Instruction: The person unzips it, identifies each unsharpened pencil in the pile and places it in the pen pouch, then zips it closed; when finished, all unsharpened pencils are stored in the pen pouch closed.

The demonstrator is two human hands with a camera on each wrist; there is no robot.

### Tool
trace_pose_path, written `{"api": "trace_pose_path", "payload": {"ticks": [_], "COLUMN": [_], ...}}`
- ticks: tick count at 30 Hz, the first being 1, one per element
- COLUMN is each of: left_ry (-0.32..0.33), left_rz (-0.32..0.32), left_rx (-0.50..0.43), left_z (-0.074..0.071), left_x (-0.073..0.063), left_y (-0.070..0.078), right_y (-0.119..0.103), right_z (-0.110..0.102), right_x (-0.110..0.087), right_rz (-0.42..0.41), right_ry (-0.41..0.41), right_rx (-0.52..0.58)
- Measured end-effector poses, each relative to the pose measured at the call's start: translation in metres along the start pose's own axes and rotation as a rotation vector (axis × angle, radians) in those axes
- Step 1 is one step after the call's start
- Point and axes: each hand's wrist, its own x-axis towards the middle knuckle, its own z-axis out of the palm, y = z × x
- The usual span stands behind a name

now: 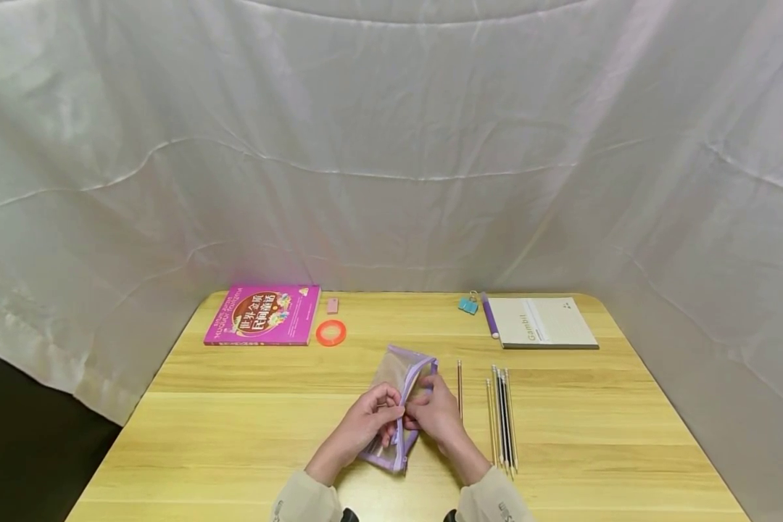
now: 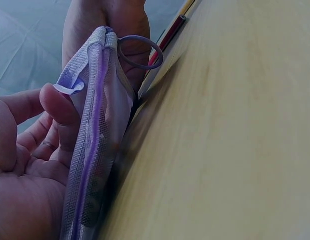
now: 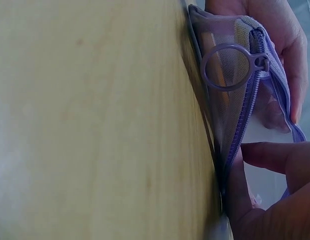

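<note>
A mesh pencil case point(image 1: 384, 460) with purple trim stands between both hands near the front of the table. Its zip is parted, leaving a gap at the mouth in the right wrist view. The left hand point(image 1: 370, 419) pinches one edge of the mouth between thumb and fingers. From the other side, the right hand point(image 1: 436, 412) grips the opposite edge, with its thumb and a finger at the zip teeth point(image 3: 247, 107). A ring-shaped zip pull point(image 3: 204, 70) hangs at one end of the case. Part of the case is hidden behind the fingers.
Right of the hands lie a lone pencil point(image 1: 460, 384) and several pencils point(image 1: 504, 420) side by side. Farther back are a pink book point(image 1: 300, 319), an eraser point(image 1: 333, 305), a roll of red tape point(image 1: 320, 339), a blue clip point(image 1: 467, 307), a purple marker point(image 1: 490, 317) and a notebook point(image 1: 564, 319).
</note>
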Motion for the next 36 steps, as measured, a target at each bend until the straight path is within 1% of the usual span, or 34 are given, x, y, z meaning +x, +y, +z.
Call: {"api": "trace_pose_path", "payload": {"ticks": [8,12,14,18,21,25,27,31,36], "left_ry": [0.0,0.014,0.016,0.018,0.019,0.024,0.024,0.015,0.013], "left_rz": [0.0,-0.006,-0.003,0.003,0.003,-0.004,-0.004,0.002,0.01], "left_rx": [-0.018,-0.03,-0.033,-0.029,-0.025,-0.022,-0.022,-0.021,-0.015], "left_z": [-0.001,-0.002,-0.002,-0.001,0.0,0.0,0.0,0.0,0.0], "left_x": [-0.002,-0.005,-0.005,-0.002,0.0,-0.001,-0.001,-0.001,0.0], "left_y": [-0.002,-0.004,-0.004,-0.004,-0.004,-0.003,-0.004,-0.005,-0.004], "right_y": [0.001,-0.001,-0.003,-0.011,-0.015,-0.016,-0.014,-0.01,-0.005], "right_z": [0.001,0.001,-0.003,-0.021,-0.04,-0.065,-0.074,-0.085,-0.086], "right_x": [-0.001,-0.002,-0.003,-0.001,0.003,0.012,0.014,0.016,0.016], "right_rz": [-0.015,-0.031,-0.039,-0.039,-0.043,-0.05,-0.038,-0.023,-0.02], "right_ry": [-0.001,-0.029,-0.033,0.001,0.065,0.159,0.18,0.163,0.151], "right_rx": [-0.011,0.028,0.042,0.026,-0.017,-0.079,-0.087,-0.088,-0.15]}}
